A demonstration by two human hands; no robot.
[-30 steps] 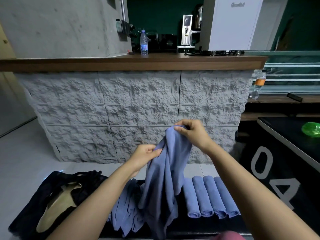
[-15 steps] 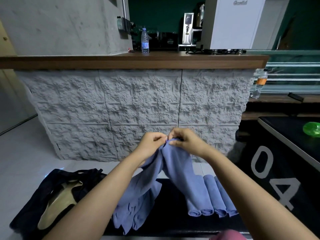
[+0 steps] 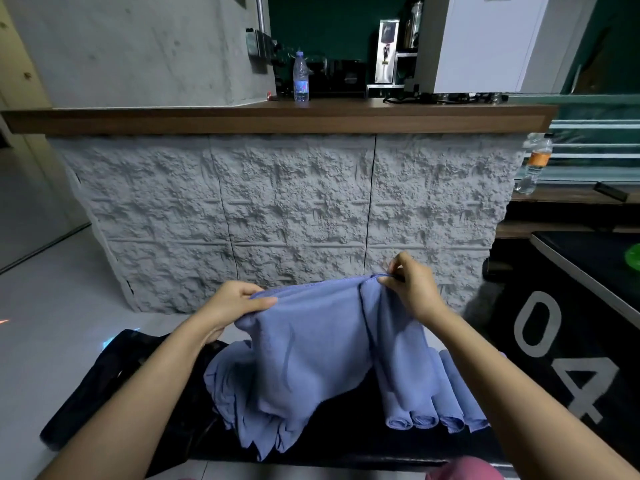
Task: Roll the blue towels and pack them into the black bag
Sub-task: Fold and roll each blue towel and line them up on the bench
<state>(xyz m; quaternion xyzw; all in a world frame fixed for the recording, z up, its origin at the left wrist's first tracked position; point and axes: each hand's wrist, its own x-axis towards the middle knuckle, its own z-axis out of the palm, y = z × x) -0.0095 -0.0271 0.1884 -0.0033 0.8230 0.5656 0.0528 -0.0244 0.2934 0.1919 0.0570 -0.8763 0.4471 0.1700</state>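
Thumb and curled fingers of the left hand point(image 3: 232, 306) pinch one top corner of a towel point(image 3: 311, 341), the right hand point(image 3: 412, 289) the other, the cloth stretched between them (hanging onto a loose pile point(image 3: 221, 386)). Four rolls point(image 3: 440, 403) lie side by side right of it; the bag point(image 3: 104, 382), mostly hidden, seems to sit left.

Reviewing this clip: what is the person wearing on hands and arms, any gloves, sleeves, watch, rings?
The left hand and right hand are ungloved; both forearms are bare to the frame edge, with no sleeve, watch or ring visible. A pink garment shows at the bottom edge.
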